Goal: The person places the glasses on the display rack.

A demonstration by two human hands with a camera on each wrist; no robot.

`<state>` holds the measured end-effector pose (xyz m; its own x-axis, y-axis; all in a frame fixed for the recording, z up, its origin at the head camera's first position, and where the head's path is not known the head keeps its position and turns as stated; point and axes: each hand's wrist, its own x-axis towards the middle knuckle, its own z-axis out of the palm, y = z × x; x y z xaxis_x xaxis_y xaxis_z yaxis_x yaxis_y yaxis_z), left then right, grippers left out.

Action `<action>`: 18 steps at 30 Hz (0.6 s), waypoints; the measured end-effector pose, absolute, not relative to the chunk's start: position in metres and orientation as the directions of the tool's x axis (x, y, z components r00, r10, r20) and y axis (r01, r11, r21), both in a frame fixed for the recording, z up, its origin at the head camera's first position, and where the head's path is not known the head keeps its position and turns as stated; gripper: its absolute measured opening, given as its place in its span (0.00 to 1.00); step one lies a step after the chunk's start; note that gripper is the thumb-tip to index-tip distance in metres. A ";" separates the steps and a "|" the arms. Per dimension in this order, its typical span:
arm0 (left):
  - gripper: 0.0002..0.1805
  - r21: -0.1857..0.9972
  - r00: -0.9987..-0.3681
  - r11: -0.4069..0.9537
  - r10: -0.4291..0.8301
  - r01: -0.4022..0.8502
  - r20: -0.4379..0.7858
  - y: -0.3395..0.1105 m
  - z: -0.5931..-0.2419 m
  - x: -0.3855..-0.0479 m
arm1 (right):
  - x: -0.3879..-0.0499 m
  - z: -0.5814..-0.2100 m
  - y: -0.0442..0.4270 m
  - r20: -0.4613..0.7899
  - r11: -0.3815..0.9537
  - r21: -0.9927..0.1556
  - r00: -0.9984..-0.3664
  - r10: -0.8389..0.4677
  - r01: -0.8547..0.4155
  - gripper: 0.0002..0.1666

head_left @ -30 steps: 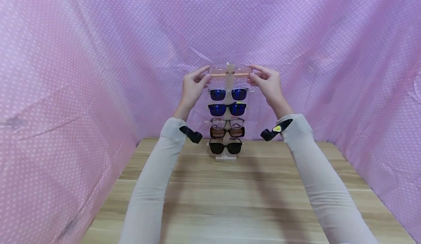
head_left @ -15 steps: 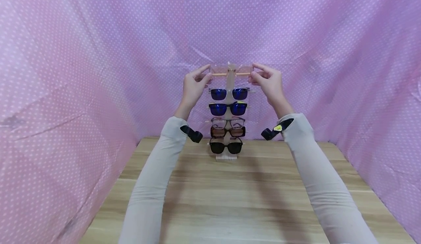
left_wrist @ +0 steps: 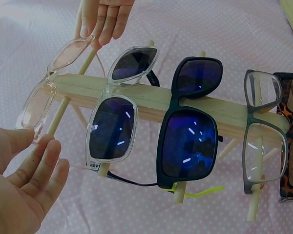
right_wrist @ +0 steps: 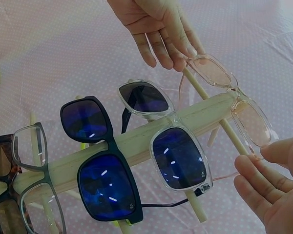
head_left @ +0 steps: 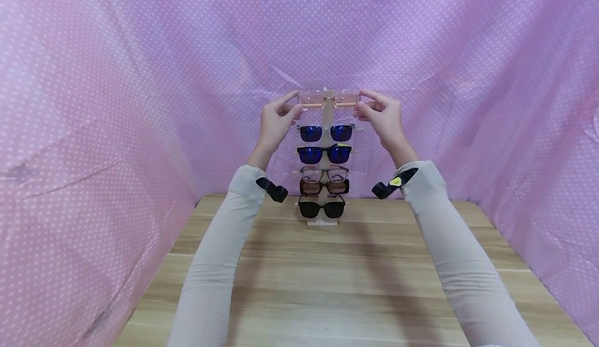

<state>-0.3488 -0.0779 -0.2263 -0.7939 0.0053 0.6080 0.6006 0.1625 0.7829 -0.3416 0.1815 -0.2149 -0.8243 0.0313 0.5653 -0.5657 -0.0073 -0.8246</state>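
A pair of clear-framed glasses with pale pink lenses (head_left: 310,98) sits at the top peg of a wooden eyewear stand (head_left: 328,116). My left hand (head_left: 275,124) pinches one outer end of this frame between thumb and fingers. At the opposite end, my right hand (head_left: 386,123) grips it likewise. The left wrist view shows the pink-lensed glasses (left_wrist: 38,108) in front of the peg, against the end of the post. Their temples run back past the stand and are mostly hidden.
Below hang clear-framed sunglasses with blue lenses (head_left: 311,133), black-framed blue sunglasses (head_left: 310,155), grey-framed eyeglasses (head_left: 311,175), tortoiseshell sunglasses (head_left: 309,188) and dark sunglasses (head_left: 309,209). The stand's base rests on a wooden table (head_left: 299,274). Pink dotted cloth (head_left: 299,29) surrounds it.
The pink-lensed glasses have shifted slightly up and to the right, and their lenses show more plainly. My right hand has moved slightly right; the left hand has hardly moved. Both keep their hold.
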 end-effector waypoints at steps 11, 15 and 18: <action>0.23 0.775 -0.782 0.137 -0.008 0.616 0.623 -0.083 -0.231 -0.346 | -0.337 -0.219 0.184 0.569 -0.018 -0.822 -0.822 0.021 -0.569 0.25; 0.23 0.771 -0.777 0.136 -0.015 0.622 0.629 -0.089 -0.240 -0.342 | -0.336 -0.225 0.189 0.577 0.002 -0.816 -0.816 0.019 -0.577 0.25; 0.23 0.774 -0.777 0.130 -0.032 0.620 0.628 -0.096 -0.250 -0.339 | -0.335 -0.234 0.193 0.574 0.044 -0.818 -0.819 0.012 -0.573 0.26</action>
